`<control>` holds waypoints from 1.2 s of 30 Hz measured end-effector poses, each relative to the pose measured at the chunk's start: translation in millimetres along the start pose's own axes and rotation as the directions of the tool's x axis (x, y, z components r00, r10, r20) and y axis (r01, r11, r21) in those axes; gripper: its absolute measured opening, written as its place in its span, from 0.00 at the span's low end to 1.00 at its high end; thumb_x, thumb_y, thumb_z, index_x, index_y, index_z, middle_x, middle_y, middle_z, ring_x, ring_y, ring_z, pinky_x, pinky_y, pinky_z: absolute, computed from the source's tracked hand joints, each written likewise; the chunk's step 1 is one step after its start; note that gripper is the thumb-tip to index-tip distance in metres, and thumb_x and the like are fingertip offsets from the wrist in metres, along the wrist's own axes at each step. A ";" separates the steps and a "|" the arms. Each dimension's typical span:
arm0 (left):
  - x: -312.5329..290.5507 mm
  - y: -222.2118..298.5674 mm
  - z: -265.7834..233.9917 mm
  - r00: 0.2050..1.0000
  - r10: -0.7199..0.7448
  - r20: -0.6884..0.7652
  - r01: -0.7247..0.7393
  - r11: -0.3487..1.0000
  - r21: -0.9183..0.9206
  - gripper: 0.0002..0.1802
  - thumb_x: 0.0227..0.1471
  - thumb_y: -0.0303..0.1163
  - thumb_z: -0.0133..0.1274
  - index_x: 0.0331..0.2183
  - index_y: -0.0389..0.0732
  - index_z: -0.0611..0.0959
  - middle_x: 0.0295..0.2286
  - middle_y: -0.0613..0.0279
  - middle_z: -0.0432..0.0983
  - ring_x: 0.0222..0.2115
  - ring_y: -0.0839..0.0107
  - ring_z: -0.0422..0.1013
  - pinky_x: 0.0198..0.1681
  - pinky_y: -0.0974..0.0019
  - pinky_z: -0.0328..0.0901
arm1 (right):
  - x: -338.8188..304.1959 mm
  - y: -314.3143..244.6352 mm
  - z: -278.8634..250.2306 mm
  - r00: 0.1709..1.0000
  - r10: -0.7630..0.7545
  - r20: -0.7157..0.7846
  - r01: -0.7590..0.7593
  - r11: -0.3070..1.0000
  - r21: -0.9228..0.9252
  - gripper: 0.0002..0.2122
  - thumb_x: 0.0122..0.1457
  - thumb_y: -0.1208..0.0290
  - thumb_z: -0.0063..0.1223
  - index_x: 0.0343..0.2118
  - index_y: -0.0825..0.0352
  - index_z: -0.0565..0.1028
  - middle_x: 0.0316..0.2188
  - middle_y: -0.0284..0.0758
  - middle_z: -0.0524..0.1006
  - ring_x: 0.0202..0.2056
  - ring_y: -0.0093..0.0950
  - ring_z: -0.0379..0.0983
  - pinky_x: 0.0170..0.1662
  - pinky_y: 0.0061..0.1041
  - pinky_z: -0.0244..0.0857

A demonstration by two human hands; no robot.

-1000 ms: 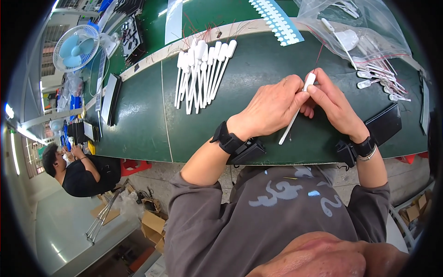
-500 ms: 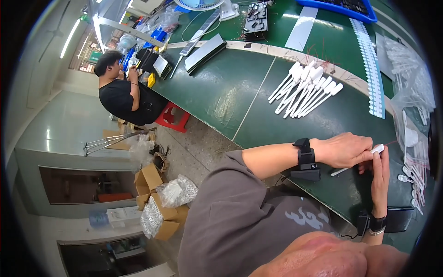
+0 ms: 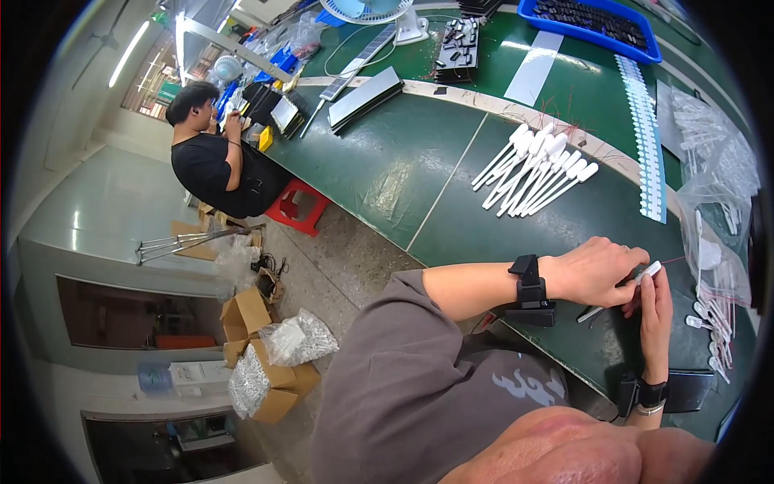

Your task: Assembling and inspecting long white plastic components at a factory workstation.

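A white plastic stick with an oval head (image 3: 650, 271) is pinched between my two hands over the green table. My left hand (image 3: 595, 268) comes in from the left, its thumb and forefinger closed at the head. On the other side, my right hand (image 3: 656, 310) grips the same head with fingertips and thumb. Part of the thin stem (image 3: 589, 314) pokes out below my left hand. A thin red wire runs off to the right from the head. Farther up the table lies a loose pile of similar white sticks (image 3: 532, 171).
White pieces with wires (image 3: 709, 329) and clear plastic bags (image 3: 716, 185) lie at the right. A strip of white tabs (image 3: 642, 145), a blue tray (image 3: 588, 32) of black parts and a fan (image 3: 367, 10) are farther back. A co-worker (image 3: 214, 157) sits on a red stool (image 3: 298, 208) at the left.
Both hands, with the stick between them, have shifted slightly left and down in the picture. The white head is tilted more steeply, and the view itself has shifted a little.
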State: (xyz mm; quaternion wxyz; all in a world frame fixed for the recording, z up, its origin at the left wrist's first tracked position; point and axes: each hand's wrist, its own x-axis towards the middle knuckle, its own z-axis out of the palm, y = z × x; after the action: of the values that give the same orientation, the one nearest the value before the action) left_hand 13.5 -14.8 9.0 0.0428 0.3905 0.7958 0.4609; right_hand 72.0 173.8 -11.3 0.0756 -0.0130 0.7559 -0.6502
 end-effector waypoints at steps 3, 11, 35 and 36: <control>2.1 -2.4 5.0 0.997 0.066 0.042 -0.066 0.998 -0.001 0.06 0.50 0.28 0.49 0.32 0.37 0.74 0.22 0.56 0.77 0.25 0.51 0.74 0.27 0.55 0.68 | -0.4 -4.3 3.6 1.000 -0.016 -0.008 0.016 1.000 -0.003 0.11 0.70 0.63 0.37 0.39 0.67 0.67 0.22 0.27 0.69 0.21 0.14 0.64 0.24 0.14 0.57; 3.1 -2.9 0.9 0.993 0.054 0.109 -0.035 0.986 -0.166 0.09 0.49 0.27 0.49 0.35 0.35 0.76 0.21 0.54 0.78 0.25 0.53 0.75 0.28 0.57 0.68 | -4.2 -10.4 2.1 0.995 0.068 0.071 -0.071 0.997 0.038 0.12 0.70 0.63 0.36 0.41 0.66 0.68 0.19 0.26 0.69 0.20 0.14 0.63 0.22 0.13 0.56; 5.0 5.3 1.7 0.977 -0.127 0.170 0.152 0.978 -0.140 0.08 0.51 0.26 0.49 0.35 0.36 0.71 0.22 0.56 0.80 0.23 0.56 0.77 0.25 0.61 0.70 | -2.0 -4.8 -0.5 0.989 0.098 0.114 -0.109 0.990 0.093 0.12 0.68 0.64 0.39 0.45 0.67 0.68 0.24 0.26 0.70 0.21 0.14 0.64 0.25 0.15 0.58; 6.4 6.4 0.7 0.974 -0.132 0.184 0.158 0.979 -0.130 0.07 0.52 0.26 0.48 0.35 0.35 0.70 0.22 0.57 0.80 0.24 0.55 0.77 0.26 0.59 0.70 | 2.1 -5.5 -1.3 0.984 0.104 0.147 -0.121 0.986 0.115 0.12 0.69 0.64 0.39 0.45 0.67 0.69 0.24 0.27 0.70 0.22 0.15 0.65 0.26 0.16 0.59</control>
State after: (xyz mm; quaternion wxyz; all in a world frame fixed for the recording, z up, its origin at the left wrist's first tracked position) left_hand 13.2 -8.4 15.4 0.1738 0.3659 0.7802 0.4766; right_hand 69.3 174.0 -5.9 0.1662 -0.0114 0.7066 -0.6877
